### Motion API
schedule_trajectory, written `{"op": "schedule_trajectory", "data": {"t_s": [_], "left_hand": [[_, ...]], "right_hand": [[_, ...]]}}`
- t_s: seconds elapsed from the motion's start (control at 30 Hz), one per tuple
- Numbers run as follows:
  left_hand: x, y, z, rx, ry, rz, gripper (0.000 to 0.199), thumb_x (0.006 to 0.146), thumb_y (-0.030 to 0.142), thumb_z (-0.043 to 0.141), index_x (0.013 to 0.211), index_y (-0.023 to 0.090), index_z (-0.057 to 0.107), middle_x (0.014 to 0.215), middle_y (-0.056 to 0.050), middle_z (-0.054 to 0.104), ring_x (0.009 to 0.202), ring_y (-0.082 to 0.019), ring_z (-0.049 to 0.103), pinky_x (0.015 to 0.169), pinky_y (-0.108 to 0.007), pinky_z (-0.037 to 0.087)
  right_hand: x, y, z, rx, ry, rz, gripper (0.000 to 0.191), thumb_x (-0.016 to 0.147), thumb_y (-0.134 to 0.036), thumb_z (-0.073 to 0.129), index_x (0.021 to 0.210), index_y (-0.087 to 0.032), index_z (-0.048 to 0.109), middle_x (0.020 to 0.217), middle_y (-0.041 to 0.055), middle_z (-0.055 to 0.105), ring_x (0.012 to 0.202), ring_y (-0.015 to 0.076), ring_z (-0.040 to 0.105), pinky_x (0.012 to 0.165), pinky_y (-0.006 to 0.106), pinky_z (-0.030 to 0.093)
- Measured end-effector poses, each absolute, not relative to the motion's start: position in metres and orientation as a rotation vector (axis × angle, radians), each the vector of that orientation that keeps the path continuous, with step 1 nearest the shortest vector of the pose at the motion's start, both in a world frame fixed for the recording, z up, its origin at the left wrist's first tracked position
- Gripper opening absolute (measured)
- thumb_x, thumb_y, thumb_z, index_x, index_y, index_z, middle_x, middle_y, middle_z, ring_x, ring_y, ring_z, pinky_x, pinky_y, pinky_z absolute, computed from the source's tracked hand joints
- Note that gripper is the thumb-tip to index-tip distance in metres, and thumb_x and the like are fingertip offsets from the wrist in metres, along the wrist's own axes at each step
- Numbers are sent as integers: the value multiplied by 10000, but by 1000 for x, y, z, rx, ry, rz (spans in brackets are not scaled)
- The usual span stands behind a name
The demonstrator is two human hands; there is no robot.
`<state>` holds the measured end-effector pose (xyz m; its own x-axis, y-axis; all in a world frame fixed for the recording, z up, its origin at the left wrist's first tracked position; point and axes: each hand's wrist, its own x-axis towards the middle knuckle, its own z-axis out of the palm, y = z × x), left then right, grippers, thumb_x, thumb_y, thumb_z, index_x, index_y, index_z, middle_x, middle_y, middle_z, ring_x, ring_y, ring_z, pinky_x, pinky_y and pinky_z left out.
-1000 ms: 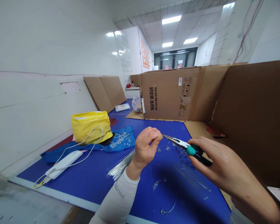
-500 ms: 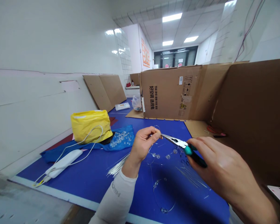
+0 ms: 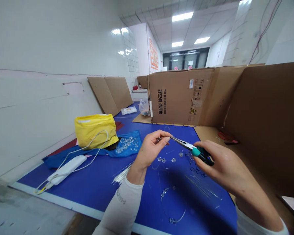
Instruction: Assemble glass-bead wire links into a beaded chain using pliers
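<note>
Thin wire [image 3: 167, 128] with a small loop rises from the pinched fingertips of my left hand [image 3: 154, 146]. My right hand [image 3: 221, 161] is wrapped round long-nose pliers [image 3: 186, 145] with green and black handles, their tips touching the wire at my left fingertips. Below hang or lie clear beads [image 3: 163, 160] on wire; which of them join the held wire, I cannot tell. Another curved wire with clear beads [image 3: 172, 220] lies nearer on the blue table [image 3: 142, 202]. Dark rings [image 3: 198, 170] and loose straight wires [image 3: 203, 186] lie beneath the pliers.
Loose clear beads [image 3: 128, 144] sit on blue cloth [image 3: 107, 152] beside a yellow bag [image 3: 95, 130]. A white power strip [image 3: 67, 169] with its cable is at left, a wire bundle [image 3: 122, 174] by my left wrist. Cardboard [image 3: 178, 98] stands behind; red-handled pliers [image 3: 226, 137] lie right.
The plier tips and my left fingertips have shifted slightly up and right. My right hand has lowered its wrist angle, and the hanging beads have swung left.
</note>
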<state>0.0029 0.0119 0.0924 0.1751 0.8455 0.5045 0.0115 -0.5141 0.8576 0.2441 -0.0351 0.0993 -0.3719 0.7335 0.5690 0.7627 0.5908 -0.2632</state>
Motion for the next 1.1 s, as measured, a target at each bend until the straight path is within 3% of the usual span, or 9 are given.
{"op": "schedule_trajectory", "data": {"t_s": [0.67,0.93,1.1], "left_hand": [[1,14,93,1528,870,1422,195,748,345,797,819,168,755,754,-7,664,687,-111,530,658,-242,408],[0,15,92,1763,943,1502,167,812,349,753,842,185,766,848,-49,743,763,-160,626,715,-281,472],[1,13,95,2011,1007,1599,95,845,270,717,819,187,754,802,-37,740,721,-152,628,688,-272,472]], "right_hand": [[239,-30,99,-1282,-2111,166,273,902,-380,566,1122,-250,662,1045,59,735,875,235,691,745,354,530],[249,-32,102,-1213,-2138,215,258,915,-382,570,1130,-259,645,1066,57,716,885,221,672,776,364,528],[244,-36,104,-1249,-2132,146,258,907,-381,564,1114,-254,650,1033,55,714,861,229,667,759,378,522]]}}
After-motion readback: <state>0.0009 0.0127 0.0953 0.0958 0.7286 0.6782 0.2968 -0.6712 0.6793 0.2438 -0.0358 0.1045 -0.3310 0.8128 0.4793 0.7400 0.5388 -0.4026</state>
